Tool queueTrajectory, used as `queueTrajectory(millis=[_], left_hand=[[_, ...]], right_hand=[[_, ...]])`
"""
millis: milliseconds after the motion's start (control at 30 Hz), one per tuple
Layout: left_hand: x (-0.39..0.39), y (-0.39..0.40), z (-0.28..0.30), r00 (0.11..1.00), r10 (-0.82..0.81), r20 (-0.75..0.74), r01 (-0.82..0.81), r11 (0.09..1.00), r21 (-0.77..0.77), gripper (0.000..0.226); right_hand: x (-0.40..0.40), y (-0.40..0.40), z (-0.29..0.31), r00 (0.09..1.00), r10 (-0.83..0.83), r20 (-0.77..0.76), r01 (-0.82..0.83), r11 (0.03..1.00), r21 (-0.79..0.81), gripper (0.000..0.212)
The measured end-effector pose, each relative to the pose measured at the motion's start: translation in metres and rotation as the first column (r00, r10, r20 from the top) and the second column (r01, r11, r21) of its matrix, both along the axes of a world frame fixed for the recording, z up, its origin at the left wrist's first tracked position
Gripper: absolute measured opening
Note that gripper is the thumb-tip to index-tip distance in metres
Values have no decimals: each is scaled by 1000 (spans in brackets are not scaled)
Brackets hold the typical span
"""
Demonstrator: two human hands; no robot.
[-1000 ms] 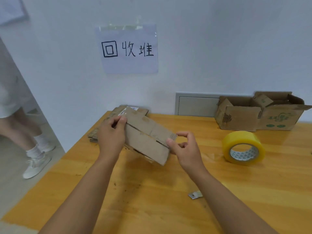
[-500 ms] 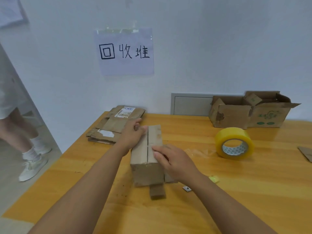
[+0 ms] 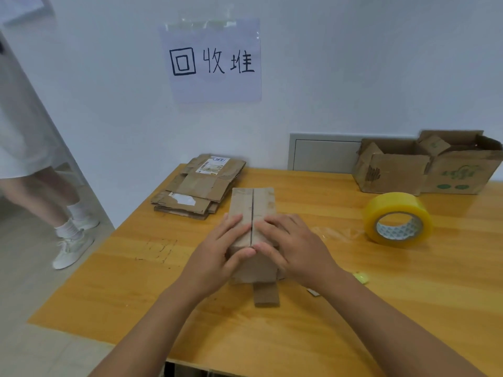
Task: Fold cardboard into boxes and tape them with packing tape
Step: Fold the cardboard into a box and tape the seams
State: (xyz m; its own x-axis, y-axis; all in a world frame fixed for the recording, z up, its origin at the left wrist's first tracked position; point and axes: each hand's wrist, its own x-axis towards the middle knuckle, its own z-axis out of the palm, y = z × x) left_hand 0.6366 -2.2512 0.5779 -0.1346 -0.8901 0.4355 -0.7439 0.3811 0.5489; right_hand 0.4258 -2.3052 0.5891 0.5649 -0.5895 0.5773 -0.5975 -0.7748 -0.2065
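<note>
Head view: left hand [image 3: 217, 248] and right hand [image 3: 294, 246] press flat on the box [image 3: 251, 202], pinning its flaps together so the seam stays closed; tape roll [image 3: 398, 219] waits right of it.

small brown box [image 3: 253, 205] flaps closed, mid-table; yellow tape roll [image 3: 398, 219] right, apart.

Lighting bright, even, diffuse; source not visible. Shadows soft and faint under the hands and beside the tape roll [image 3: 398, 219]. Mild sheen on the table [image 3: 408, 308]. Wide-angle bending at edges. Slight overall softness; the wall sign [image 3: 213, 61] legible.
</note>
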Motion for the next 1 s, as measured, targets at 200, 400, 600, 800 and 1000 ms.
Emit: queueTrajectory(millis=[200,400,600,800,1000], left_hand=[[2,-5,-10,998,-37,-60,33,997,-68,61],[1,-9,-12,991,-112,-75,109,993,-43,49],[-9,-10,-15,995,-59,-85,47,989,-137,42],[-11,-8,-13,992,-54,-112,37,988,-151,38],[-10,-9,-13,988,-77,-133,62,991,-117,37]], right_hand=[[-4,2,-7,999,2,-52,-6,997,-78,46],[-5,7,-13,999,-34,15,35,996,-76,48],[1,7,-17,994,-65,92,68,997,-25,47],[-1,4,-21,993,-54,108,50,998,43,44],[4,8,-20,989,-60,136,44,992,116,48]])
